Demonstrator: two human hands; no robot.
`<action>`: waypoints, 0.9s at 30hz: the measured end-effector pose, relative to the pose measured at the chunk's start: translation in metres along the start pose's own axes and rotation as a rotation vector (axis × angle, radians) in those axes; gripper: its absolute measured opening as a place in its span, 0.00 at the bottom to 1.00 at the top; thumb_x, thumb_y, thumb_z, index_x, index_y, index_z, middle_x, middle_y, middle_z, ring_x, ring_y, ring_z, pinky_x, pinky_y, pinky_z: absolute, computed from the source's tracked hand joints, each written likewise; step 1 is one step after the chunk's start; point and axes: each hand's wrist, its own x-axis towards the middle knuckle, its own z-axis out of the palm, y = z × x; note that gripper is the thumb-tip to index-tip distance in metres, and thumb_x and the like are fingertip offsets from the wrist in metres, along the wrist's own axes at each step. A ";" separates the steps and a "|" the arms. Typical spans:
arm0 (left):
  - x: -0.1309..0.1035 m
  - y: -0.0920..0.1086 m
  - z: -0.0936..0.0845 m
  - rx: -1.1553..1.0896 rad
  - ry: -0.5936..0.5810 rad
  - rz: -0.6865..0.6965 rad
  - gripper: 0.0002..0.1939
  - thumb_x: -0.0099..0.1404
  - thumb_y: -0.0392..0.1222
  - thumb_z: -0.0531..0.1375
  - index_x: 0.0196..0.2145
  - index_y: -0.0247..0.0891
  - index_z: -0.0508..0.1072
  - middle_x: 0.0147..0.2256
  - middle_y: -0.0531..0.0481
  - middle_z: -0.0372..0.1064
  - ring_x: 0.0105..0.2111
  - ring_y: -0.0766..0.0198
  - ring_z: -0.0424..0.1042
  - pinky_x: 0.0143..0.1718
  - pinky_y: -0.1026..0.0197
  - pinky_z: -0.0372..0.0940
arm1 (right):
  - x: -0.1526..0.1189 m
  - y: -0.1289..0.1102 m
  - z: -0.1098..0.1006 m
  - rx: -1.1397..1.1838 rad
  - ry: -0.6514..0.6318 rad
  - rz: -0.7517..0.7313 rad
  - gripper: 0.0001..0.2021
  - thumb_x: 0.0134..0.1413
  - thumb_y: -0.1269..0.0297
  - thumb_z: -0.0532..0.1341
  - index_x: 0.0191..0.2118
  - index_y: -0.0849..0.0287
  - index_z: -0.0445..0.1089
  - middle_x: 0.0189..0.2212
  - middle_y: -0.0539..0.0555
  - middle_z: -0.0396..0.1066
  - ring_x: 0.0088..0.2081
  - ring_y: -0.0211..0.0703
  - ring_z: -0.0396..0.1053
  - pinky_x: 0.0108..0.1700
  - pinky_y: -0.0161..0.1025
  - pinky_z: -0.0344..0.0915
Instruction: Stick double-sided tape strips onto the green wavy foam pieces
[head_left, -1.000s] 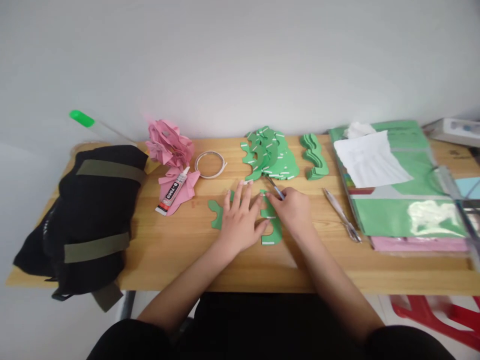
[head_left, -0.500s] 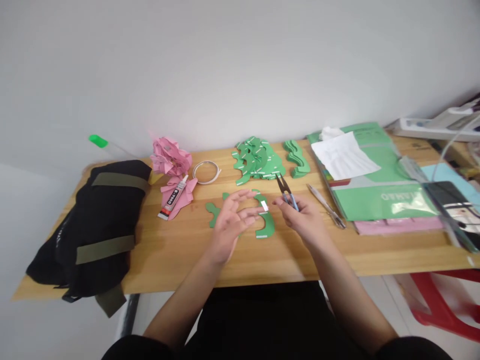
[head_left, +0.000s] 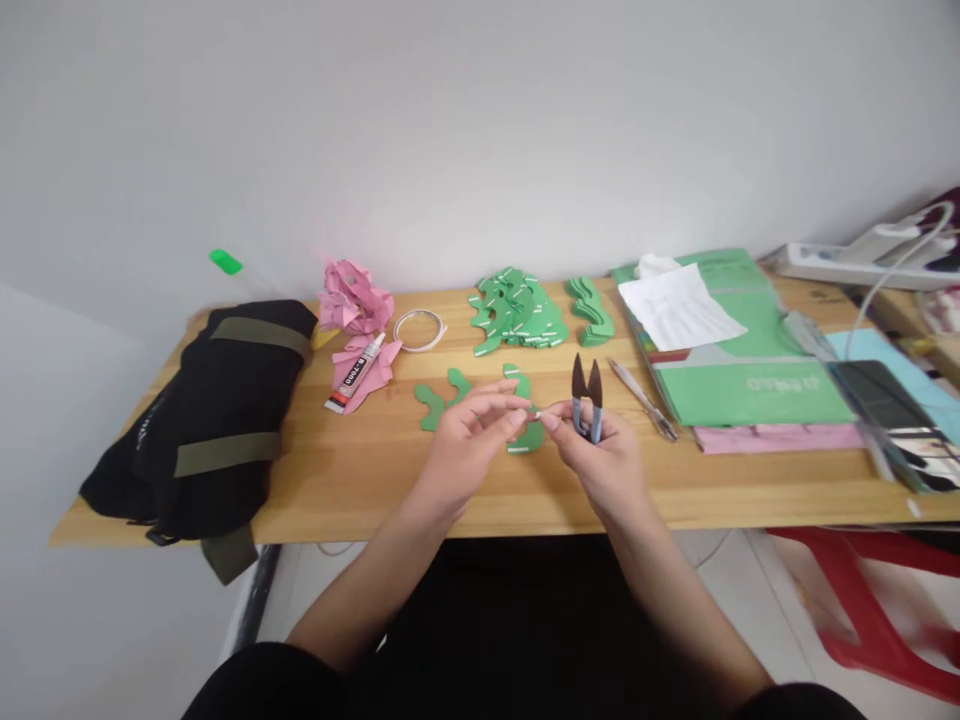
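Over the green cut pieces, my left hand (head_left: 469, 445) is closed, thumb and fingertips together at a small white strip (head_left: 535, 415). The tips of my right hand (head_left: 600, 450) meet the strip from the other side. Blue-handled thread snips (head_left: 587, 400) rest in my right hand, blades pointing up and apart. Beneath the fingers lies a curved green piece (head_left: 525, 437) with white strips at its ends, partly covered. Left of it is another green piece (head_left: 429, 408). A heap of green pieces (head_left: 517, 310) with white strips lies farther back.
A black bag (head_left: 217, 420), pink crumpled paper (head_left: 356, 295), a glue tube (head_left: 355, 375) and a tape roll (head_left: 418, 330) are on the left. Rightward are stacked green shapes (head_left: 592, 312), a pen-like tool (head_left: 643, 398), a green packet (head_left: 757, 385) and a phone (head_left: 885, 395).
My left fingers have closed from a spread pose, and both hands' fingertips have come together at the white strip. The snips have turned more upright. The view has shifted slightly.
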 end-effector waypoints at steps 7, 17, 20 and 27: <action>0.000 -0.006 0.006 -0.144 0.048 -0.019 0.06 0.54 0.42 0.69 0.29 0.37 0.79 0.35 0.48 0.78 0.36 0.65 0.74 0.38 0.61 0.68 | -0.012 0.000 -0.004 0.172 -0.012 0.049 0.16 0.46 0.50 0.69 0.30 0.60 0.74 0.15 0.42 0.52 0.17 0.30 0.46 0.19 0.32 0.44; -0.014 0.009 0.008 0.404 -0.006 0.487 0.05 0.59 0.37 0.63 0.27 0.38 0.77 0.34 0.47 0.73 0.39 0.62 0.73 0.47 0.55 0.67 | -0.020 -0.014 -0.006 0.038 0.037 -0.057 0.11 0.49 0.54 0.68 0.31 0.57 0.76 0.16 0.43 0.54 0.18 0.32 0.48 0.19 0.34 0.46; -0.015 0.010 0.009 0.424 -0.028 0.521 0.04 0.60 0.37 0.63 0.27 0.38 0.77 0.34 0.47 0.72 0.39 0.62 0.72 0.46 0.55 0.67 | -0.023 -0.016 -0.007 -0.005 0.052 -0.081 0.11 0.50 0.54 0.67 0.32 0.57 0.77 0.16 0.44 0.54 0.18 0.34 0.51 0.20 0.35 0.49; -0.015 0.013 0.014 0.457 -0.043 0.531 0.03 0.59 0.36 0.64 0.27 0.38 0.75 0.31 0.49 0.71 0.36 0.64 0.71 0.41 0.59 0.66 | -0.029 -0.019 -0.009 -0.123 0.069 -0.108 0.12 0.54 0.53 0.63 0.34 0.57 0.77 0.17 0.46 0.58 0.19 0.36 0.53 0.21 0.36 0.50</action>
